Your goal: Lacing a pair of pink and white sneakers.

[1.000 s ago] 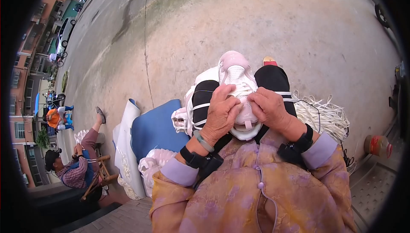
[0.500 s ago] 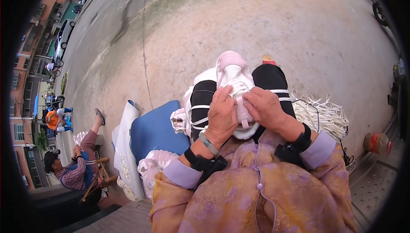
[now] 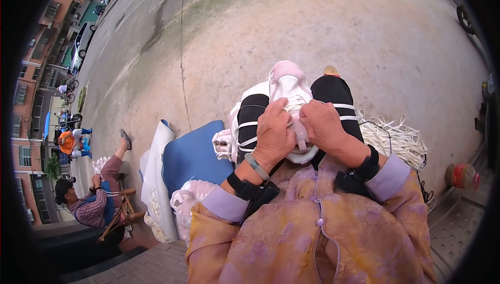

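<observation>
A pink and white sneaker (image 3: 286, 73) rests between my knees with its toe away from me. White shoelaces (image 3: 296, 98) cross its upper. My left hand (image 3: 275, 132) bends over the left side of the lacing, thumb and fingers pinched together. My right hand (image 3: 327, 127) is curled on the opposite side, its fingertips drawn in at the lace edge. Both seem to grip the shoelace, though the fingers hide most of what is pinched. The shoe's pink tongue (image 3: 300, 132) shows between my hands.
Beside my left leg lie more pink and white shoes (image 3: 188, 203) and a blue sheet (image 3: 195, 151). A heap of white laces (image 3: 395, 141) is at my right, near a plastic jug (image 3: 461, 176). Another person (image 3: 94, 203) sits at the left.
Both hands stay at the lacing. My right fingers have curled in more tightly, and my left hand has shifted slightly. The whole view has moved a little.
</observation>
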`<state>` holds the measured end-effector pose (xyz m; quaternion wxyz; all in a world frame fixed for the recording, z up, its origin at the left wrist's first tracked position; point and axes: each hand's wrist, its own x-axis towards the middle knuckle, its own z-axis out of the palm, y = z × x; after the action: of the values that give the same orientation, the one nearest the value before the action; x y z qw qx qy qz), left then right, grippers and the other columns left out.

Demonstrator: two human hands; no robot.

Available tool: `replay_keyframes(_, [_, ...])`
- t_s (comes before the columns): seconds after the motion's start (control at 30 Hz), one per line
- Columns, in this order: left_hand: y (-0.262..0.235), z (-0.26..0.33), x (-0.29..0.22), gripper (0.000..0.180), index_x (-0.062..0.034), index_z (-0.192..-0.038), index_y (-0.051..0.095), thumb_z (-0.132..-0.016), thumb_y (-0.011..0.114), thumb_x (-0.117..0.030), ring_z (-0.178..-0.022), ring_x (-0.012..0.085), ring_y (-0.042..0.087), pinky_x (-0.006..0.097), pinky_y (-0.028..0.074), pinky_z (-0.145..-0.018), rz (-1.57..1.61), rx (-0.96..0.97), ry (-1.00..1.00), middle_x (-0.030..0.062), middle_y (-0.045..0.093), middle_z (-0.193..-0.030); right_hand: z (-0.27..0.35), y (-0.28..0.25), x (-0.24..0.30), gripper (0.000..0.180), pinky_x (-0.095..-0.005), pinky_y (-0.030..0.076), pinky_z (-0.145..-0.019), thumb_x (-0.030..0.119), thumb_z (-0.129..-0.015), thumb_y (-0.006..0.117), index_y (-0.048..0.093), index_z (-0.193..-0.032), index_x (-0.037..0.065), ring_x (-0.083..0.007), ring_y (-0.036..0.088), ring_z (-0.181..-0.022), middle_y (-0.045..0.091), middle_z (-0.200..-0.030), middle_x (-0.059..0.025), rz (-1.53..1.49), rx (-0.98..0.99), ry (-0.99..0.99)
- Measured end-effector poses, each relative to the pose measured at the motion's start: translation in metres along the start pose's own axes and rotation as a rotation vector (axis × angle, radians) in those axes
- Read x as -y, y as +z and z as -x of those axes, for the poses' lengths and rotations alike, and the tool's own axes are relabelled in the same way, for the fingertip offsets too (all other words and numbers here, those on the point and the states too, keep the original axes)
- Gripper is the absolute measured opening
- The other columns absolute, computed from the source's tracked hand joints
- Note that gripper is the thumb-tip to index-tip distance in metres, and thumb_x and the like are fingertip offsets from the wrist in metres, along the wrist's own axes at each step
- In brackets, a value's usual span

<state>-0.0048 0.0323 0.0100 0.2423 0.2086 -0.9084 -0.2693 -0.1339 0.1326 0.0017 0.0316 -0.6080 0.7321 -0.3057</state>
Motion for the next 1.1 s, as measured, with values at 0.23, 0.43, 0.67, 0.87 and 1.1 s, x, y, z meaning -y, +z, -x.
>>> replay_keyframes(0.23, [-0.022, -0.003, 0.006, 0.011, 0.0010, -0.075, 0.056, -0.065, 0.061, -0.003, -0.103, 0.0391, 0.053, 0.041, 0.041, -0.090, 0.102, 0.071, -0.011, 0.0235, 0.052, -0.122, 0.050, -0.074, -0.065, 0.004, -0.0342, 0.042, -0.062, 0.004, -0.084, 0.052, 0.049, -0.084, 0.002, -0.0277, 0.050, -0.068, 0.047, -0.075, -0.0137, -0.206, -0.211, 0.279])
replay_keyframes(0.43, [-0.048, -0.002, 0.000, 0.010, -0.0025, -0.075, 0.057, -0.069, 0.065, -0.004, -0.107, 0.0360, 0.052, 0.042, 0.036, -0.093, -0.064, -0.041, 0.067, 0.0203, 0.054, -0.120, 0.095, -0.083, -0.114, 0.011, -0.0431, 0.038, -0.062, 0.003, -0.078, 0.055, 0.053, -0.087, 0.005, -0.0351, 0.051, -0.071, 0.050, -0.077, -0.0134, 0.217, -0.107, 0.242])
replay_keyframes(0.67, [-0.067, -0.006, -0.020, 0.016, -0.0032, -0.083, 0.060, -0.067, 0.062, -0.002, -0.106, 0.0355, 0.052, 0.047, 0.034, -0.095, -0.196, -0.173, 0.151, 0.0172, 0.057, -0.112, 0.013, -0.039, -0.031, 0.012, -0.0354, 0.036, -0.063, 0.007, -0.068, 0.060, 0.054, -0.079, 0.007, -0.0223, 0.051, -0.066, 0.046, -0.069, -0.0058, 0.113, -0.117, -0.209])
replay_keyframes(0.87, [-0.067, -0.018, -0.033, 0.010, -0.0012, -0.083, 0.060, -0.073, 0.063, 0.001, -0.095, 0.0316, 0.057, 0.039, 0.043, -0.086, -0.089, -0.167, 0.180, 0.0156, 0.061, -0.103, 0.010, -0.034, -0.035, 0.003, -0.0374, 0.038, -0.073, 0.008, -0.073, 0.055, 0.052, -0.075, 0.009, -0.0193, 0.051, -0.064, 0.044, -0.068, -0.0044, 0.210, -0.084, -0.316])
replay_keyframes(1.1, [-0.052, -0.030, -0.038, 0.015, -0.0036, -0.087, 0.061, -0.072, 0.061, -0.003, -0.089, 0.0260, 0.059, 0.044, 0.040, -0.089, -0.282, 0.044, 0.233, 0.0090, 0.061, -0.094, 0.065, -0.072, -0.078, 0.012, -0.0437, 0.039, -0.080, 0.003, -0.068, 0.059, 0.053, -0.078, 0.007, -0.0231, 0.051, -0.063, 0.043, -0.067, -0.0059, 0.316, -0.116, -0.126])
